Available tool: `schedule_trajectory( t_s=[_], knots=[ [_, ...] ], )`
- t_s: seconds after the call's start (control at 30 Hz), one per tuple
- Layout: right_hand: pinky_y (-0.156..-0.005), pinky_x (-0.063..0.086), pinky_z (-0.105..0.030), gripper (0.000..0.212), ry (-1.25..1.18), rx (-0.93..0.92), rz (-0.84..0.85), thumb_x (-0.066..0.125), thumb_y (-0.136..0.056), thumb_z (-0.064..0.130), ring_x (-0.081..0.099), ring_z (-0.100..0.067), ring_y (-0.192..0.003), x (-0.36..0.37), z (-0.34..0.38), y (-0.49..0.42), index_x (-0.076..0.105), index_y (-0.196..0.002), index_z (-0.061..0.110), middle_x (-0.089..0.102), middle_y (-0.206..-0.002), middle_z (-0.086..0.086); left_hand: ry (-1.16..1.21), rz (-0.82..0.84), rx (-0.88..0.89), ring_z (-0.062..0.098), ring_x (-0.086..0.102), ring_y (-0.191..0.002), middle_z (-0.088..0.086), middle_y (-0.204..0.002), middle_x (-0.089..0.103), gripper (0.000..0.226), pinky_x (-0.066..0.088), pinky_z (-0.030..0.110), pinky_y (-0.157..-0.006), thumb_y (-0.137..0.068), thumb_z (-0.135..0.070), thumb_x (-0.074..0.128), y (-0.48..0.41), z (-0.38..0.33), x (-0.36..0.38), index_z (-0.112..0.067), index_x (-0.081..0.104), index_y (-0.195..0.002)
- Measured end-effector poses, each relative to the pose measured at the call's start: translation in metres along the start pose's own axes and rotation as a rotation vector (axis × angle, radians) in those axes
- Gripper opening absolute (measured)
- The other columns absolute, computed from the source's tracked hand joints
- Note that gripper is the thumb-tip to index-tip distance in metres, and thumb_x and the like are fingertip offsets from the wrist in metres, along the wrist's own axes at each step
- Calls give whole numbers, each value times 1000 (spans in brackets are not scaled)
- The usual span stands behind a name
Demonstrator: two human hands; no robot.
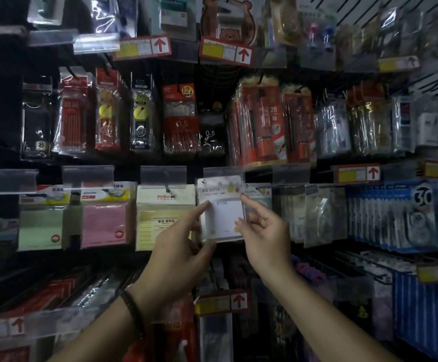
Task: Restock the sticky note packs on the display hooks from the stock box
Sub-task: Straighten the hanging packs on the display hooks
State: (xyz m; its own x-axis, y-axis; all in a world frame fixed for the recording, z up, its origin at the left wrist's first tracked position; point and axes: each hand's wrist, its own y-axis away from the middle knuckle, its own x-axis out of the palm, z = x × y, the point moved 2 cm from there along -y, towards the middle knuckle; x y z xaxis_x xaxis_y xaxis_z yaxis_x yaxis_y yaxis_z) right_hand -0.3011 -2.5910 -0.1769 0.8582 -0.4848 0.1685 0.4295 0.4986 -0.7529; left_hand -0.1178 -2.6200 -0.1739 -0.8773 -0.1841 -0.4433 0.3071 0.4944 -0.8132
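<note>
A white sticky note pack (224,214) in a clear sleeve hangs upright in the middle row of the display wall, its top under a clear label holder (223,174). My left hand (178,246) grips its left edge and bottom corner with thumb and fingers. My right hand (261,231) pinches its right edge. Whether the pack's hole sits on the hook is hidden. To the left hang a yellow pack (164,218), a pink pack (105,218) and a green pack (41,223). A similar white pack (258,194) hangs just behind on the right. No stock box is in view.
Pen and refill packs (178,118) fill the row above. Blue correction tape packs (400,215) hang at right. Red price tags with arrows (221,301) jut out below, over more hanging packs. Hooks and label holders stick out all along the wall.
</note>
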Motion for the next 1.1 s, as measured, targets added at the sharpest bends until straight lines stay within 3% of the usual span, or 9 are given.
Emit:
schedule_trajectory(
  t_s=[0.17, 0.33, 0.4, 0.47, 0.6, 0.73, 0.9, 1.03, 1.1],
  knots=[
    [-70, 54, -8, 49, 32, -1, -8, 71, -97, -1, 69, 16, -87, 0, 3, 1, 68, -140, 22, 68, -97, 21, -64, 14, 60, 10, 69, -90, -18, -129, 57, 80, 63, 27, -75, -98, -34, 70, -4, -2, -2, -42, 26, -165],
    [-65, 51, -4, 45, 131, -3, 3, 72, -96, 3, 63, 24, -86, -4, 3, -4, 69, -138, 18, 72, -114, 14, -105, 62, 42, 12, 63, -111, -17, -142, 47, 81, 61, 36, -95, -98, -39, 69, -1, -4, -1, -34, 26, -166],
    [-66, 50, -3, 44, 200, -12, -2, 73, -96, 6, 64, 21, -88, -3, 3, -7, 69, -137, 19, 73, -122, 11, -118, 82, 20, 10, 54, -126, -17, -146, 44, 84, 56, 36, -106, -98, -41, 69, -3, -4, 2, -34, 23, -167],
    [-65, 49, -2, 44, 296, -37, -11, 74, -96, 8, 67, 11, -91, 0, 2, -11, 69, -138, 19, 74, -125, 7, -179, 104, -18, 9, 52, -126, -11, -146, 49, 84, 51, 32, -109, -99, -44, 67, -7, -4, 2, -36, 19, -167],
    [-60, 48, -1, 47, 506, -99, -48, 76, -95, 12, 68, -2, -85, 6, -1, -15, 68, -140, 19, 77, -116, 1, -285, 198, -63, 2, 69, -92, -10, -108, 71, 71, 63, 27, -85, -100, -41, 65, -6, -3, 8, -43, 28, -161],
    [-58, 52, -10, 43, 663, -134, -30, 78, -94, 26, 70, -3, -73, 12, -3, -17, 69, -136, 26, 75, -89, 7, -299, 198, -82, 1, 68, -87, -11, -96, 70, 65, 63, 27, -80, -101, -40, 65, 5, -3, 6, -39, 35, -158],
    [-60, 38, -22, 45, 967, -146, -59, 69, -96, 47, 61, -13, -95, 5, 1, -1, 62, -140, 38, 64, -119, 8, -288, 159, -42, 2, 69, -93, -18, -101, 70, 43, 64, 35, -81, -99, -48, 62, 30, -1, -10, -45, 51, -140],
    [-61, 39, -14, 20, 784, -234, -84, 70, -98, 33, 63, -10, -85, -10, -5, 32, 71, -118, 33, 60, -101, 12, -167, 110, 32, -2, 69, -77, -22, -83, 71, 20, 58, 26, -67, -100, -43, 65, 78, -3, -23, -44, 64, -120],
    [-60, 50, -22, 10, 665, -291, -88, 71, -97, 26, 63, -7, -76, -18, -12, 59, 72, -106, 30, 60, -92, 14, -81, 146, 18, 3, 70, -65, -18, -77, 72, 17, 55, 26, -58, -101, -35, 68, 109, 2, -24, -44, 66, -116]
  ],
)
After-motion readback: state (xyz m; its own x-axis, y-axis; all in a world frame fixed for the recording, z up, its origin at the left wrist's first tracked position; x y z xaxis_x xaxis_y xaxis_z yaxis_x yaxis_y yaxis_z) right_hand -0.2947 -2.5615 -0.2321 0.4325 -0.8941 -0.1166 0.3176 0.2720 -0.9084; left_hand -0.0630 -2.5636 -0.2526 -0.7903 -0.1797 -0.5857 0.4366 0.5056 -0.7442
